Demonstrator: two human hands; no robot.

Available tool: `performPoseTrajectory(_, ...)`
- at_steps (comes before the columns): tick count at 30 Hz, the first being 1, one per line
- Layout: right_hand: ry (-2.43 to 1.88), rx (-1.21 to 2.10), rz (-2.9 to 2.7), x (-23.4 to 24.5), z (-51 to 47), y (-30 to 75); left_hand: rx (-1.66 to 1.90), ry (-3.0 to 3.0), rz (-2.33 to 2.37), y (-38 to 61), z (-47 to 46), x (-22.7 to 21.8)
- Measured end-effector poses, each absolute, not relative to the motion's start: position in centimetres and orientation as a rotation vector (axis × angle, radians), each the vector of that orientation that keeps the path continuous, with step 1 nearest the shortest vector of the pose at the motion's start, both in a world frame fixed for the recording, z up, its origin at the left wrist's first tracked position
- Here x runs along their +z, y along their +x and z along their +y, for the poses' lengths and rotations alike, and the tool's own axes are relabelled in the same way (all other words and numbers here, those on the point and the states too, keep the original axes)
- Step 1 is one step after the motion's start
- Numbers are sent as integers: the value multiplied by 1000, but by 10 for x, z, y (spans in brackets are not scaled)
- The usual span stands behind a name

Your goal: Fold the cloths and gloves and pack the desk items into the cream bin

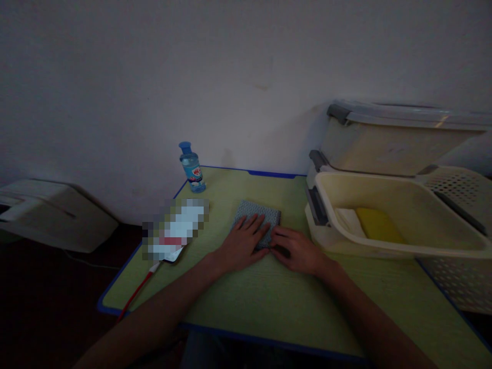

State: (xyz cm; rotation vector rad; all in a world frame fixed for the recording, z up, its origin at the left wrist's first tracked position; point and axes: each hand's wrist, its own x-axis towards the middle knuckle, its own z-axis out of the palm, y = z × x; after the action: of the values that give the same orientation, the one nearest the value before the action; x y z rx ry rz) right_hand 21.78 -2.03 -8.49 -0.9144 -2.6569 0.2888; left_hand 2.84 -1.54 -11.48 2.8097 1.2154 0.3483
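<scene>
A folded grey patterned cloth (261,211) lies on the green table (269,302) near its middle. My left hand (242,243) rests flat on the cloth's near left part, fingers spread and stretched out. My right hand (298,251) is beside it at the cloth's near right corner, fingers bent and pressed against the cloth's edge. Whether they pinch the edge is unclear in the dim light.
A small blue-capped water bottle (191,168) stands at the table's far left corner. A phone (175,230) with a red cable (136,292) lies left. Stacked cream bins (384,210), holding a yellow item (378,225) and white item, fill the right, beside a lattice basket (461,246). A white box (49,212) sits on the floor left.
</scene>
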Motion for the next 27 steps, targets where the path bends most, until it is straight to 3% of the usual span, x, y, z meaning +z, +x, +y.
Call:
performPoseTrajectory(17,-862,292,-2665,-87,-21,217,294,2817,1213,30,-20,-112)
performPoseTrajectory(27,-1048,108,-2293,-93,-20,210,584,2632,1266,32,-24,-96)
